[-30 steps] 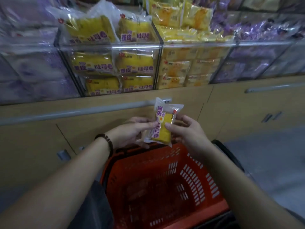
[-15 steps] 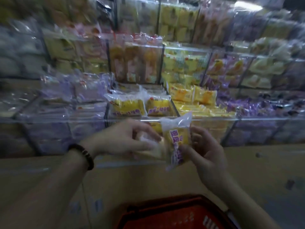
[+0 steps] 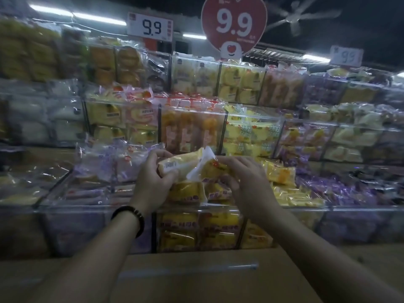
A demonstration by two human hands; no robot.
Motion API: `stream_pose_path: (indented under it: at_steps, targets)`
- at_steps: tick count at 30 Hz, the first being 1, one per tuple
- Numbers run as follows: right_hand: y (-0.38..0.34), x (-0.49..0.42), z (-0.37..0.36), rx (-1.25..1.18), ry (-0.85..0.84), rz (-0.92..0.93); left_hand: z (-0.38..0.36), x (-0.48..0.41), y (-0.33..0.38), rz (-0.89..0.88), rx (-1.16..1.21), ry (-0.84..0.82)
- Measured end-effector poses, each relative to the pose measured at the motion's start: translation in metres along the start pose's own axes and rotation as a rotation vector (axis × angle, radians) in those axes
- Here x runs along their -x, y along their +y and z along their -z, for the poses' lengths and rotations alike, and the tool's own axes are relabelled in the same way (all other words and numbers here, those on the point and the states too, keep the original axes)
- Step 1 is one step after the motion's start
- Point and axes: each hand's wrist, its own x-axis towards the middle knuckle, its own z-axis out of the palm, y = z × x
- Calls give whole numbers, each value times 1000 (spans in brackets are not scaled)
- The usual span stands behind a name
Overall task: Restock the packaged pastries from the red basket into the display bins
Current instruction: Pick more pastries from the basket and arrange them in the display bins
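left hand [image 3: 153,182]: raised over the front row, back toward the camera, fingers curled over the left end of a pale yellow pastry packet [image 3: 178,165], gripping it.
right hand [image 3: 247,178]: back up, fingers bent downward, pinching a brighter yellow pastry packet [image 3: 215,168] at its right side.
packets, place: the two touch between the hands, just above the stacked yellow packets in the front display bin [image 3: 196,207].
packets, material: glossy crinkled film; a white crimped end flap stands up on the brighter one; contents soft and block-shaped.
bin, material: clear rigid plastic, straight walls, dark dividers.
bracelet [image 3: 131,217]: dark beads, round the left wrist.
price sign [image 3: 234,25]: red, heart-shaped, reads 9.9.
counter panel [image 3: 196,278]: flat, wood-toned, below the bins.
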Motion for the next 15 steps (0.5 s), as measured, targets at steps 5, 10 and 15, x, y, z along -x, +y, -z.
stream_pose_path:
  at_steps: [5, 10, 15]
  targets:
    - [9, -6, -11, 92, -50, 57, -1, -2, 0, -2, -39, 20]
    - [29, 8, -14, 272, -285, 81, -2, -3, 0, 10, -102, 43]
    - [36, 14, -27, 102, -358, -99, -2, -5, 5, 70, -83, -4]
